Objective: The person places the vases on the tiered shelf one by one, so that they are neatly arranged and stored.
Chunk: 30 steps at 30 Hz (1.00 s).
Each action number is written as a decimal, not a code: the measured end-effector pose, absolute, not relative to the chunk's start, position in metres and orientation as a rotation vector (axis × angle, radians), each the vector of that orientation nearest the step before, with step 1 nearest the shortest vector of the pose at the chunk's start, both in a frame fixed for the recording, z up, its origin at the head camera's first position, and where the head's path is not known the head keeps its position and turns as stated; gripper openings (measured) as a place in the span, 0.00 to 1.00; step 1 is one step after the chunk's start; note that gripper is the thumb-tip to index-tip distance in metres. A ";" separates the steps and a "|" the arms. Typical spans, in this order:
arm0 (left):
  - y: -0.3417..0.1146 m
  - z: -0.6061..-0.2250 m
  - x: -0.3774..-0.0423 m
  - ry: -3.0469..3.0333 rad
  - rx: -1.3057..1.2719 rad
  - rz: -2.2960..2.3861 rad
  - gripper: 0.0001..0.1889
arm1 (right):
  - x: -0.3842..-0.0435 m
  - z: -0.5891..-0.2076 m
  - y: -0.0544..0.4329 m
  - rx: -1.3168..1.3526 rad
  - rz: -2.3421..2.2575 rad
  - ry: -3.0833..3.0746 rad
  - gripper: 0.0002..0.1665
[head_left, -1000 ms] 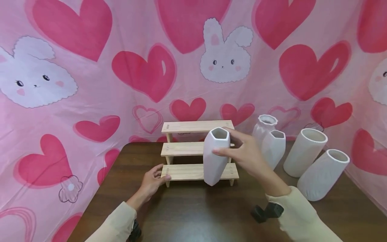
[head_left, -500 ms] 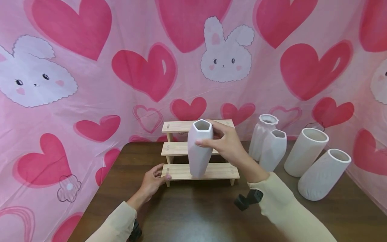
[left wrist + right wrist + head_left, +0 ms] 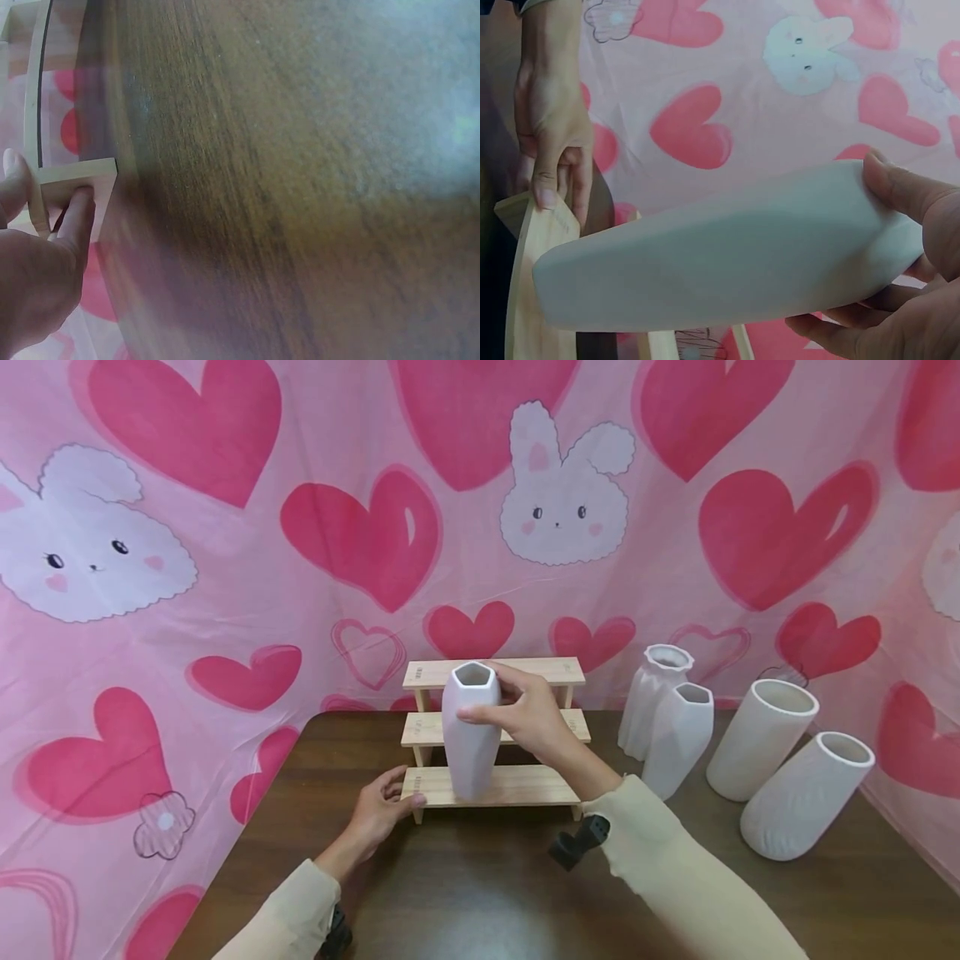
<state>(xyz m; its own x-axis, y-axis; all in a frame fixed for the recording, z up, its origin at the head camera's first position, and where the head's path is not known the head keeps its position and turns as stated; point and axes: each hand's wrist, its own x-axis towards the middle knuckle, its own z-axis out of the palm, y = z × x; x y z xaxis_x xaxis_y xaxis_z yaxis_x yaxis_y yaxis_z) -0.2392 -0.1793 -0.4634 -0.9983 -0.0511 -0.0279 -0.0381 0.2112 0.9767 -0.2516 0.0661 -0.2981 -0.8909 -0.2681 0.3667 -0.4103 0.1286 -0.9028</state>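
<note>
A white faceted vase (image 3: 472,735) with a five-sided mouth stands upright at the lowest step of a three-tier wooden shelf (image 3: 525,785), left of its middle. My right hand (image 3: 521,706) grips it near the top, thumb in front and fingers behind. In the right wrist view the vase (image 3: 720,251) spans the picture, its base overlapping the step's board. At the shelf's lower left end, my left hand (image 3: 380,810) pinches the board, thumb on top. The left wrist view shows fingers of the left hand (image 3: 45,277) around that end and its leg.
On the right of the dark wooden table (image 3: 480,893) stand a ruffle-rimmed vase (image 3: 652,702), another faceted vase (image 3: 678,739), a wide cylindrical vase (image 3: 761,739) and a textured vase (image 3: 806,797). A pink heart-patterned cloth (image 3: 450,585) hangs behind.
My right hand has carried the vase leftward, from in front of the shelf's right half to the left part of the lowest step. The left hand has kept its hold on the shelf.
</note>
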 end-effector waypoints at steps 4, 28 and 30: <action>-0.180 -0.462 -0.240 -2.452 0.105 -1.950 0.33 | -0.255 -0.302 0.061 0.674 1.876 -2.284 0.35; -0.178 -0.464 -0.239 -2.413 0.081 -1.982 0.33 | -0.265 -0.313 0.049 0.728 1.815 -2.339 0.34; -0.178 -0.464 -0.240 -2.413 0.085 -1.980 0.33 | -0.265 -0.314 0.049 0.726 1.808 -2.345 0.34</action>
<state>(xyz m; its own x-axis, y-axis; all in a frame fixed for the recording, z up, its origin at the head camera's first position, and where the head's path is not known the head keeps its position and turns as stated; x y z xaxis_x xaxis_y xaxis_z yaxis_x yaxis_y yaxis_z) -0.2397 -0.1779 -0.4644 -0.9983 -0.0545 -0.0196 -0.0299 0.1946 0.9804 -0.2650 0.0493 -0.3135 -0.8826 -0.3109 0.3527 -0.4202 0.1848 -0.8884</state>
